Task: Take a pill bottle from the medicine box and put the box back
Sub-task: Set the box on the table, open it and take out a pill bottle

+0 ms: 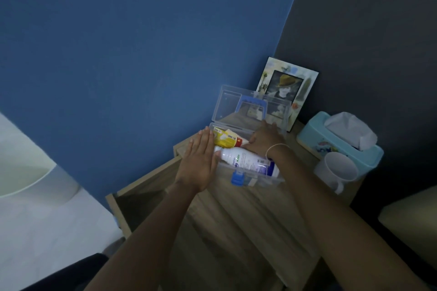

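A clear plastic medicine box [272, 178] with a blue latch stands on the wooden nightstand [248, 215], its lid [230, 104] with a blue handle raised upright. Inside lie a white bottle [246, 159] and a yellow-labelled bottle [227, 140], both on their sides. My left hand [199, 163] is flat, fingers straight, pressed against the box's left side. My right hand [263, 139] reaches into the far part of the box, above the bottles; its fingers are hidden, so what they touch is unclear.
A picture frame [287, 87] leans on the dark wall behind the box. A light-blue tissue box [340, 139] and a white mug [338, 171] stand to the right. An open drawer [139, 203] sits at the nightstand's left. A bed [35, 208] lies further left.
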A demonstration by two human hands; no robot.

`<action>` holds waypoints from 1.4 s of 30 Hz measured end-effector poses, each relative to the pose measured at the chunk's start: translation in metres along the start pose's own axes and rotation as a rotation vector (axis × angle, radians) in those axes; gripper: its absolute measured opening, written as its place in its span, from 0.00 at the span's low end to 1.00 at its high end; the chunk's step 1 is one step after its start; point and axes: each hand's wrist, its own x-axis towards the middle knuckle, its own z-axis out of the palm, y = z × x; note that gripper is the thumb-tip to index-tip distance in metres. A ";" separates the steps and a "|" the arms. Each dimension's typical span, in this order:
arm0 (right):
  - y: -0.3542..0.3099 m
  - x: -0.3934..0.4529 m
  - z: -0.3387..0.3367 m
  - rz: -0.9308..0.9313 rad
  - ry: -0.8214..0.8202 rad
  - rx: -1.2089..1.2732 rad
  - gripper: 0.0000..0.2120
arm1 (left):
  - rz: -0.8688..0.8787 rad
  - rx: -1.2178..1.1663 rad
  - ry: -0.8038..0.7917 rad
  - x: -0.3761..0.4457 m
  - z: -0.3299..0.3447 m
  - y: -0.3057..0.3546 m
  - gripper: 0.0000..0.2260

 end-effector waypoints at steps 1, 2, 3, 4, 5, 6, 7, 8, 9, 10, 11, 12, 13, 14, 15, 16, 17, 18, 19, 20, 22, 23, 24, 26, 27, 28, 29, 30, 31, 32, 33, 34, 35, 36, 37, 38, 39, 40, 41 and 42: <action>0.000 0.002 0.000 0.010 -0.009 0.016 0.32 | 0.002 0.002 0.004 0.000 0.001 0.000 0.26; 0.000 0.004 0.000 0.015 -0.013 0.034 0.34 | 0.003 0.005 0.003 0.000 0.001 -0.001 0.25; 0.000 0.005 0.000 0.005 -0.012 0.039 0.34 | 0.000 0.008 -0.003 0.000 0.001 -0.001 0.26; 0.000 0.004 0.001 -0.016 -0.005 0.032 0.33 | -0.003 0.014 -0.011 0.000 0.000 -0.001 0.26; 0.002 0.003 0.001 -0.039 0.011 0.023 0.31 | -0.005 0.025 -0.020 0.000 -0.001 0.000 0.26; 0.003 0.000 0.000 -0.063 0.037 0.022 0.29 | -0.007 0.040 -0.028 -0.001 -0.002 0.000 0.26; 0.005 -0.003 -0.001 -0.086 0.068 0.042 0.26 | -0.010 0.053 -0.037 -0.001 -0.003 0.001 0.26; 0.007 -0.009 -0.002 -0.098 0.107 0.102 0.22 | -0.016 0.060 -0.043 -0.001 -0.004 0.002 0.26; 0.008 -0.016 -0.004 -0.102 0.154 0.189 0.19 | -0.025 0.061 -0.047 -0.003 -0.006 0.003 0.27; 0.009 -0.025 -0.005 -0.103 0.214 0.280 0.17 | -0.033 0.061 -0.047 -0.005 -0.008 0.004 0.27; 0.011 -0.034 -0.006 -0.115 0.293 0.346 0.16 | -0.036 0.068 -0.045 -0.008 -0.010 0.006 0.28; 0.013 -0.044 -0.007 -0.128 0.375 0.395 0.15 | -0.037 0.075 -0.046 -0.011 -0.012 0.010 0.28; 0.014 -0.053 -0.006 -0.136 0.439 0.452 0.14 | -0.038 0.076 -0.048 -0.015 -0.014 0.013 0.28; 0.014 -0.064 -0.006 -0.136 0.477 0.518 0.12 | -0.039 0.070 -0.046 -0.019 -0.017 0.017 0.27; 0.015 -0.076 -0.005 -0.128 0.492 0.580 0.11 | -0.036 0.054 -0.037 -0.023 -0.019 0.023 0.26; 0.015 -0.088 -0.002 -0.114 0.491 0.638 0.11 | -0.031 0.032 -0.020 -0.027 -0.023 0.029 0.25; 0.017 -0.100 0.003 -0.097 0.476 0.706 0.11 | -0.021 0.015 0.007 -0.031 -0.027 0.035 0.24; 0.018 -0.109 0.009 -0.090 0.453 0.784 0.11 | -0.002 0.006 0.045 -0.034 -0.031 0.040 0.22; 0.020 -0.120 0.016 -0.096 0.437 0.858 0.11 | 0.032 -0.004 0.089 -0.039 -0.034 0.047 0.20; 0.023 -0.130 0.025 -0.110 0.431 0.908 0.12 | 0.076 -0.023 0.134 -0.043 -0.036 0.053 0.18; 0.025 -0.148 0.044 -0.130 0.429 0.942 0.14 | 0.155 -0.087 0.183 -0.053 -0.036 0.065 0.14; 0.025 -0.154 0.054 -0.135 0.429 0.945 0.14 | 0.184 -0.110 0.187 -0.058 -0.037 0.070 0.13; 0.026 -0.161 0.065 -0.140 0.426 0.960 0.15 | 0.205 -0.122 0.182 -0.064 -0.035 0.075 0.12; 0.029 -0.167 0.087 -0.129 0.388 1.022 0.17 | 0.217 -0.140 0.164 -0.076 -0.030 0.082 0.11; 0.031 -0.169 0.097 -0.106 0.346 1.056 0.17 | 0.217 -0.145 0.148 -0.082 -0.025 0.085 0.10; 0.033 -0.169 0.107 -0.084 0.304 1.078 0.17 | 0.214 -0.147 0.126 -0.087 -0.021 0.087 0.10; 0.036 -0.170 0.116 -0.061 0.276 1.091 0.17 | 0.211 -0.148 0.095 -0.091 -0.016 0.088 0.09; 0.040 -0.170 0.126 -0.037 0.262 1.104 0.17 | 0.208 -0.146 0.059 -0.094 -0.011 0.090 0.09; 0.043 -0.170 0.134 -0.012 0.252 1.130 0.17 | 0.204 -0.143 0.023 -0.096 -0.007 0.091 0.10; 0.044 -0.170 0.141 0.014 0.246 1.161 0.16 | 0.199 -0.141 -0.008 -0.099 -0.002 0.092 0.10; 0.045 -0.170 0.146 0.043 0.253 1.184 0.15 | 0.194 -0.146 -0.032 -0.101 0.002 0.093 0.11; 0.047 -0.169 0.151 0.070 0.282 1.201 0.15 | 0.189 -0.153 -0.050 -0.103 0.006 0.094 0.11; 0.047 -0.168 0.154 0.091 0.320 1.215 0.15 | 0.182 -0.154 -0.069 -0.104 0.009 0.094 0.12; 0.048 -0.168 0.156 0.103 0.347 1.225 0.15 | 0.173 -0.150 -0.086 -0.105 0.013 0.095 0.12; 0.048 -0.168 0.157 0.107 0.358 1.228 0.16 | 0.165 -0.147 -0.101 -0.105 0.017 0.096 0.12; 0.048 -0.168 0.157 0.101 0.361 1.225 0.17 | 0.161 -0.149 -0.115 -0.105 0.019 0.097 0.12; 0.049 -0.168 0.158 0.089 0.361 1.215 0.17 | 0.159 -0.157 -0.127 -0.105 0.022 0.098 0.12; 0.050 -0.168 0.159 0.073 0.363 1.203 0.18 | 0.157 -0.165 -0.139 -0.104 0.025 0.098 0.13; 0.050 -0.169 0.161 0.056 0.370 1.195 0.19 | 0.153 -0.172 -0.149 -0.102 0.027 0.099 0.13; 0.049 -0.170 0.162 0.042 0.381 1.192 0.19 | 0.148 -0.176 -0.158 -0.101 0.030 0.099 0.14</action>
